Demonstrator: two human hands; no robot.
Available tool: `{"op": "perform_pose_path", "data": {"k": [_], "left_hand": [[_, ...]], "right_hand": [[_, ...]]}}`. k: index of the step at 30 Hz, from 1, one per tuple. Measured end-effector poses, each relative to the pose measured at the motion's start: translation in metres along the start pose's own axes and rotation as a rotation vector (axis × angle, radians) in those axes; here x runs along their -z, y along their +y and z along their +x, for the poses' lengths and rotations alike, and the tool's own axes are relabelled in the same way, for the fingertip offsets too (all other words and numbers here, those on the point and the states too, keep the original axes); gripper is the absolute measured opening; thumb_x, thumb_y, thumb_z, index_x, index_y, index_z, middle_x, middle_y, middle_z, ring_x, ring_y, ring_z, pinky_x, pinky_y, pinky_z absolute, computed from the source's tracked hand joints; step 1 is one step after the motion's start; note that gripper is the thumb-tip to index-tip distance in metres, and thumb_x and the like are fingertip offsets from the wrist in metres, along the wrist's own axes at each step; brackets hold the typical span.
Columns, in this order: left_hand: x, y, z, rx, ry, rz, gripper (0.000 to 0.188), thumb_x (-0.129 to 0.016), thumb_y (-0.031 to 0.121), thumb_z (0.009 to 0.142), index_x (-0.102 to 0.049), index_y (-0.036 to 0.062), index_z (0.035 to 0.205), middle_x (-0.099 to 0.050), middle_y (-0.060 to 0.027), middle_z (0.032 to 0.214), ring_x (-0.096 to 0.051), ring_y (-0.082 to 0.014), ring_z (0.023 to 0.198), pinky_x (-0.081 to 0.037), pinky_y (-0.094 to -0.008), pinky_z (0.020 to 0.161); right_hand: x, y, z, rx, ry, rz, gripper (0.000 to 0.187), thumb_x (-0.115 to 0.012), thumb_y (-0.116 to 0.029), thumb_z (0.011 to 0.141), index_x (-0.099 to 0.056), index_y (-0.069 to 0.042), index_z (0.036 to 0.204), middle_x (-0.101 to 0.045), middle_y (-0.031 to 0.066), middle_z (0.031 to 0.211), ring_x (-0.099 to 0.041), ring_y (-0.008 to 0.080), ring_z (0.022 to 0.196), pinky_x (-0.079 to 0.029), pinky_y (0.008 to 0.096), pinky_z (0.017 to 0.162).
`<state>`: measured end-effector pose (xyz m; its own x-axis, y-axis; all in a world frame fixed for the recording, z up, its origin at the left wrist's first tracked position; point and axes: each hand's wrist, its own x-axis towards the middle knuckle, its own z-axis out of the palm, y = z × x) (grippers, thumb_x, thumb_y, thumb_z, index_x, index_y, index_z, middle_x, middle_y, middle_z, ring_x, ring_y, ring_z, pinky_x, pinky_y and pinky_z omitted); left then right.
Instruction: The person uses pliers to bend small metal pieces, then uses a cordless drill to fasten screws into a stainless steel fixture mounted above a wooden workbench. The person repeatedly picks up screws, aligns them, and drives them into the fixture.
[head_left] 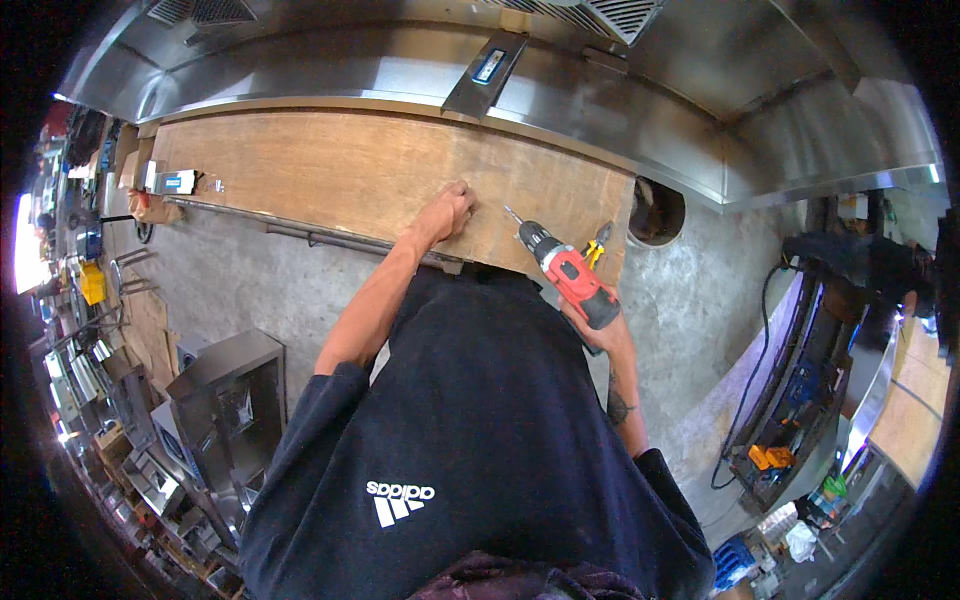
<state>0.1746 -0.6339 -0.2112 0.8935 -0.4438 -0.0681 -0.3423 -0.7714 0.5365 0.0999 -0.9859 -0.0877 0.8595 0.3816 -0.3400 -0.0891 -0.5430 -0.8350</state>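
A red and black cordless drill (572, 278) is gripped in my right hand (605, 332), its thin bit angled up and left over a long wooden board (320, 165). My left hand (446, 214) rests at the near part of that board with fingers curled together. Whatever they may pinch is hidden or too small to name. Just right of the drill, a pair of pliers with yellow handles (598, 247) lies on the board near its right end.
A stainless steel hood-like structure (620, 130) runs behind the board, with a metal bracket (486, 75) on it. A round hole-like opening (657, 212) is right of the board. Steel cabinets (225, 400) stand lower left. A black cable (765, 330) trails at right.
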Motion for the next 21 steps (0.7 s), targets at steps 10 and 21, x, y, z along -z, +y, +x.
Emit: {"op": "perform_pose_path", "data": {"k": [10,21], "left_hand": [[0.001,0.007,0.024,0.239,0.181,-0.399,0.017,-0.066,0.010,0.093,-0.064,-0.0030,0.104,-0.068,-0.0212,0.100,-0.065,-0.0330,0.099,-0.052,-0.0401,0.088],[0.047,0.073,0.016,0.553,0.297,-1.526,0.037,-0.073,0.016,0.094,-0.057,0.0024,0.123,-0.070,-0.0054,0.105,-0.064,-0.0095,0.092,-0.046,-0.0194,0.070]], "right_hand": [[-0.009,0.010,0.005,0.080,0.124,0.025,0.040,-0.086,-0.024,0.078,-0.070,-0.003,0.109,-0.075,0.0127,0.097,-0.072,0.0262,0.089,-0.054,0.0367,0.081],[-0.007,-0.014,0.013,0.035,0.073,0.066,0.034,-0.082,-0.016,0.082,-0.069,-0.001,0.109,-0.075,0.0108,0.097,-0.072,0.0194,0.089,-0.055,0.0346,0.080]]}}
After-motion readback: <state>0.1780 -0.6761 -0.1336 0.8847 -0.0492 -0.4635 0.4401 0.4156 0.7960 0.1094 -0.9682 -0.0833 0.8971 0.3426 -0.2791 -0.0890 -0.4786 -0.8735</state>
